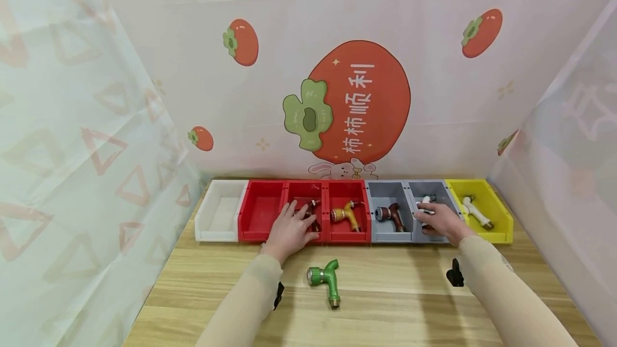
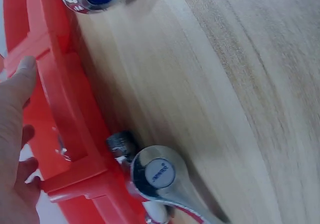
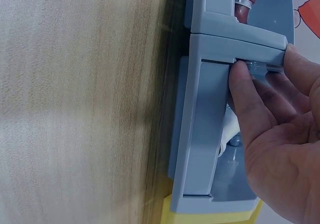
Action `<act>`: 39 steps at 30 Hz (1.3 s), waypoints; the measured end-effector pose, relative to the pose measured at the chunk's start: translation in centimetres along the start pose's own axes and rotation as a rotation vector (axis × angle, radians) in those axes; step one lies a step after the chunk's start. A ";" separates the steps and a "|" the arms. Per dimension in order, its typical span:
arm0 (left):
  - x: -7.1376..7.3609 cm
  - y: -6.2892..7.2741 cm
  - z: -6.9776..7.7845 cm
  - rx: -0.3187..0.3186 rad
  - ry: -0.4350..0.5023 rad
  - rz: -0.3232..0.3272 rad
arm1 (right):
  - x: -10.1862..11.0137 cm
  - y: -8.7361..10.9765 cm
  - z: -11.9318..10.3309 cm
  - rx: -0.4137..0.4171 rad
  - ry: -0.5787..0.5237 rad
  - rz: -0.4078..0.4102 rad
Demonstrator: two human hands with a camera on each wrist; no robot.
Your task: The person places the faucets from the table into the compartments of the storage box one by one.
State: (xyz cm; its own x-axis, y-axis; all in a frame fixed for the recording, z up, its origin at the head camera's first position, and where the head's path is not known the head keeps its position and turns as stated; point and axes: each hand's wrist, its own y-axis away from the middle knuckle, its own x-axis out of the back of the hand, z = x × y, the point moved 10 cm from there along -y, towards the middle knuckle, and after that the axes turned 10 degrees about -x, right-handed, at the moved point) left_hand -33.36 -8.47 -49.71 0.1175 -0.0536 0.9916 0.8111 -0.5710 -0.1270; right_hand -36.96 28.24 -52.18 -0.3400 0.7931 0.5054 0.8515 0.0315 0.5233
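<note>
My left hand rests over the front of a red bin, fingers spread above a dark brown tap. In the left wrist view its thumb lies at the bin's front rim. My right hand reaches into the right grey bin, over a white tap. In the right wrist view, its thumb and fingertips are at the divider between the two grey bins, holding nothing visible. A green tap lies on the table between the forearms.
The bin row stands against the back wall: a white bin at left, a yellow bin at right. A yellow tap, another brown tap and another white tap lie in bins. Chrome pieces lie before the red bins.
</note>
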 end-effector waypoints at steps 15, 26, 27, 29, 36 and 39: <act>1.3 2.7 3.2 -0.025 0.096 -0.126 | -0.3 0.4 -0.3 0.021 -0.017 -0.027; 1.4 4.6 7.0 -0.123 0.132 -0.115 | -0.1 0.5 -0.3 0.030 -0.010 -0.020; 1.3 4.8 7.4 -0.126 0.146 -0.119 | -0.1 0.5 -0.3 0.028 -0.011 -0.019; 1.0 5.1 8.2 -0.140 0.165 -0.125 | -0.1 0.5 -0.3 0.026 -0.016 -0.020; -0.2 5.9 10.9 -0.209 0.139 -0.150 | -0.2 0.2 -0.1 0.014 -0.013 -0.019; -0.8 6.2 11.7 -0.219 0.144 -0.159 | -0.1 0.1 -0.1 0.010 -0.016 -0.019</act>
State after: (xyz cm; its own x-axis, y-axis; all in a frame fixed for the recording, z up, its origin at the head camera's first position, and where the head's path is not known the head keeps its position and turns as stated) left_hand -21.74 -2.40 -51.55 -0.0964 -0.0563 0.9937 0.6682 -0.7437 0.0227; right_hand -36.84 28.11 -52.14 -0.3496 0.8017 0.4849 0.8493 0.0525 0.5254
